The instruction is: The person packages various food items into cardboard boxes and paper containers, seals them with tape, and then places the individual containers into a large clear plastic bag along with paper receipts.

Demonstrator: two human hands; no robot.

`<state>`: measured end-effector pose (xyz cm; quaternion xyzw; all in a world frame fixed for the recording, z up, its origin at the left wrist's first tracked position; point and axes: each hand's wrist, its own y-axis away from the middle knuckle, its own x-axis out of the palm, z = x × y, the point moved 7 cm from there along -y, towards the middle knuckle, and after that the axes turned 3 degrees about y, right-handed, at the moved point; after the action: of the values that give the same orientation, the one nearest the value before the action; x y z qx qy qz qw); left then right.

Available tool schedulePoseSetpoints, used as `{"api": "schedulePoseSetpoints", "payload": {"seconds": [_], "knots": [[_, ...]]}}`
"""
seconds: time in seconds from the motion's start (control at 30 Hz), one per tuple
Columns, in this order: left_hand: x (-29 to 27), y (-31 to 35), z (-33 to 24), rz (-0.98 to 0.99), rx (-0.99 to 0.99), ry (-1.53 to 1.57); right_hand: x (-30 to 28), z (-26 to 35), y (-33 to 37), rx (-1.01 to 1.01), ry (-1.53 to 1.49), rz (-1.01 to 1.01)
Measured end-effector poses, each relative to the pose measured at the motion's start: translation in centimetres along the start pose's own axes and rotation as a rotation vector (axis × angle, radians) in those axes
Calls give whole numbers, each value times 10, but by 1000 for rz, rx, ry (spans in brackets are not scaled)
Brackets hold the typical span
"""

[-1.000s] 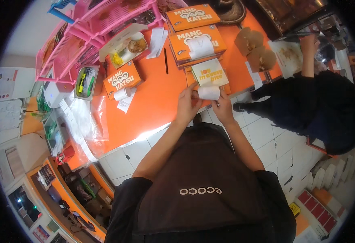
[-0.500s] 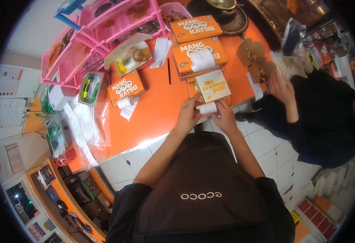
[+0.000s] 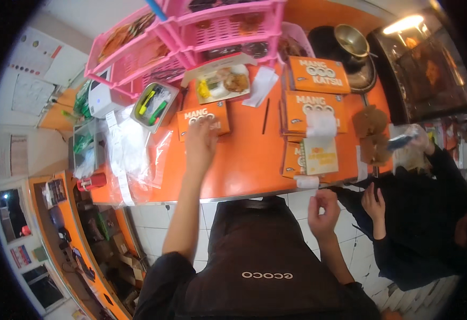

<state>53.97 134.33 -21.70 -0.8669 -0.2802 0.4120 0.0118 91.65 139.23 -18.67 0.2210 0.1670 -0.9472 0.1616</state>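
My left hand (image 3: pixel 201 144) reaches over a small orange box (image 3: pixel 220 113) left of the table's middle and covers part of its lid. Its fingers are smeared by motion, so whether they grip anything is unclear. Off the table's front edge, my right hand (image 3: pixel 323 210) is curled closed with nothing visible in it. Close to it, a curled white receipt (image 3: pixel 307 182) hangs at the front of an orange box (image 3: pixel 293 160). A pale yellow square card (image 3: pixel 321 154) lies on that box. Behind it, a larger orange box (image 3: pixel 297 114) carries another white receipt (image 3: pixel 321 125).
An open food box (image 3: pixel 217 85), a pen (image 3: pixel 265 116) and a metal tray of markers (image 3: pixel 155 105) lie on the orange table (image 3: pixel 239 160). Pink racks (image 3: pixel 223 33) stand behind. At right, a co-worker (image 3: pixel 415 213) holds a dark-and-clear packet (image 3: pixel 401 138) near brown cartons (image 3: pixel 371 133).
My left hand has left the card and receipt and moved left over the small orange box. My right hand has drawn back off the table edge and curled. The view has shifted.
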Motion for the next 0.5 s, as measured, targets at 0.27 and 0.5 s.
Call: {"api": "schedulePoseSetpoints", "payload": {"seconds": [0.27, 0.5], "knots": [[-21, -4, 121, 199, 5, -183, 174, 66, -79, -69, -86, 214], [-49, 42, 109, 255, -41, -141, 247, 105, -229, -486, 320, -111]]}}
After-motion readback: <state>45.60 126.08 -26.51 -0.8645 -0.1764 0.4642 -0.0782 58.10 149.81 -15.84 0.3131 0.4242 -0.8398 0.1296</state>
